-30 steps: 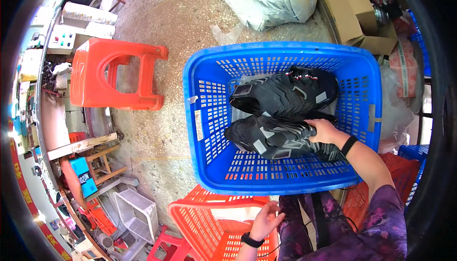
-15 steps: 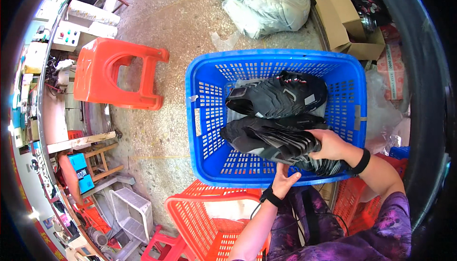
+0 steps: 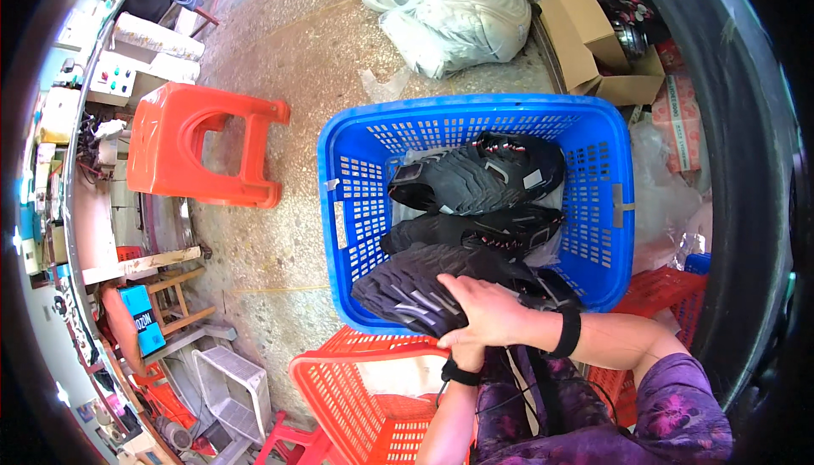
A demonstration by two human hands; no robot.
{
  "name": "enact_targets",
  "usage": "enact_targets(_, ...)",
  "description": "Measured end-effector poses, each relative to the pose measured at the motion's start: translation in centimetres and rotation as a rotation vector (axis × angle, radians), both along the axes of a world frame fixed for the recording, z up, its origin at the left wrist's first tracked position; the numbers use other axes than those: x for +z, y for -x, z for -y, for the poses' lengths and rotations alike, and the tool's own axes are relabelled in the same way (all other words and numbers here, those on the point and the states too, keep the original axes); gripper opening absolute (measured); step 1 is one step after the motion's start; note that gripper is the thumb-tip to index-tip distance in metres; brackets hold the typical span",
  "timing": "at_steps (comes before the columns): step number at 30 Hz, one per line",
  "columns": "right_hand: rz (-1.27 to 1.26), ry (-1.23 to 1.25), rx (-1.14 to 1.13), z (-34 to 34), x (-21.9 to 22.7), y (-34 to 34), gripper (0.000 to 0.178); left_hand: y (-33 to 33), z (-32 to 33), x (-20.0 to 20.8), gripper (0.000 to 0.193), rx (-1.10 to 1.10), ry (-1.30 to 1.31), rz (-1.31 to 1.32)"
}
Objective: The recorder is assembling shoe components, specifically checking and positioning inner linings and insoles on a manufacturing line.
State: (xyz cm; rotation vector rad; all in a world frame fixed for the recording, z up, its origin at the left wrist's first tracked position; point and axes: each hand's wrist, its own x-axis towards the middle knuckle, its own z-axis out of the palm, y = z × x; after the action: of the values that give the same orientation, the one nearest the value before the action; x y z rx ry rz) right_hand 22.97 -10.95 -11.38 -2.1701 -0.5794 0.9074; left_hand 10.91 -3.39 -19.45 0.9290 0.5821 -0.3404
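Observation:
A stack of black shoe uppers (image 3: 411, 285) hangs over the near rim of a blue plastic basket (image 3: 346, 211). My right hand (image 3: 490, 312) presses on top of this stack and grips it. My left hand (image 3: 463, 356) is under the stack, mostly hidden by the right hand, with only its wrist and black band showing. Two more bundles of black shoe uppers lie inside the basket: one (image 3: 475, 178) at the far side and one (image 3: 483, 229) in the middle.
An orange basket (image 3: 339, 397) stands just below the blue one, by my knees. An orange stool (image 3: 199, 143) is on the concrete floor to the left. White bags (image 3: 458, 20) and a cardboard box (image 3: 585, 37) lie beyond. More orange crates (image 3: 657, 287) sit at right.
The stack has been pulled from the basket's middle toward me, over the near rim. My left hand came up from the orange basket and went under it.

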Motion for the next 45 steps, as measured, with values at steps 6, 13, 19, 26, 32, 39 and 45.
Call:
enact_targets(6,-0.318,-0.182,0.136,1.3,4.1,-1.2,0.087,0.5,-6.0,2.7,0.080,0.155,0.279,-0.004)
enact_targets(13,-0.755,-0.654,0.122,2.0,2.8,-2.7,0.055,2.5,-8.2,1.4,0.077,0.108,0.346,0.054)
enact_targets(19,-0.291,-0.324,-0.468,7.8,-9.6,-11.3,0.040,2.5,-9.1,1.6,0.077,0.141,0.226,-0.012)
enact_targets(26,0.230,0.469,-0.440,12.5,-22.4,-15.5,0.087,2.7,-10.0,-1.1,0.076,0.156,0.021,-0.151)
enact_targets(32,0.079,0.670,-0.617,9.0,-24.7,-17.0,0.111,2.6,-10.6,-3.3,0.076,0.164,-0.091,-0.244)
enact_targets(39,0.359,0.600,-0.695,8.8,-26.7,-17.6,0.079,2.4,-11.6,-4.6,0.075,0.156,-0.155,-0.283)
enact_targets(45,0.247,0.608,-0.686,9.1,-26.8,-17.5,0.070,2.1,-12.1,-5.4,0.075,0.134,-0.177,-0.289)
